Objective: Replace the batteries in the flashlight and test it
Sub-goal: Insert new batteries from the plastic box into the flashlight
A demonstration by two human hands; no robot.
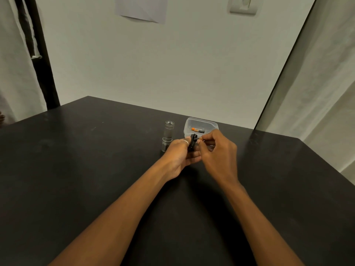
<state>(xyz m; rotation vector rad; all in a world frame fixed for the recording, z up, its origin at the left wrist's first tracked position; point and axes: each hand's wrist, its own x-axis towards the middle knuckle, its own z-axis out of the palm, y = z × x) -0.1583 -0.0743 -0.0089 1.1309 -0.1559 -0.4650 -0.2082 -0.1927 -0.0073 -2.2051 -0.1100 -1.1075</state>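
Paper: print too blurred. Battery in tub: orange-black, label illegible.

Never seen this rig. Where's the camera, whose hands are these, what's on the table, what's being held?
One picture, from a wide-angle camera worn on the person's head, looking forward and down. No machine: two bare hands. The left hand grips a small black part, probably the flashlight's battery carrier; the right hand pinches its upper end. On the dark table a silver flashlight body stands upright, open end up, just beyond the left hand. Right of it sits a clear plastic box with an orange-and-black battery lying inside.
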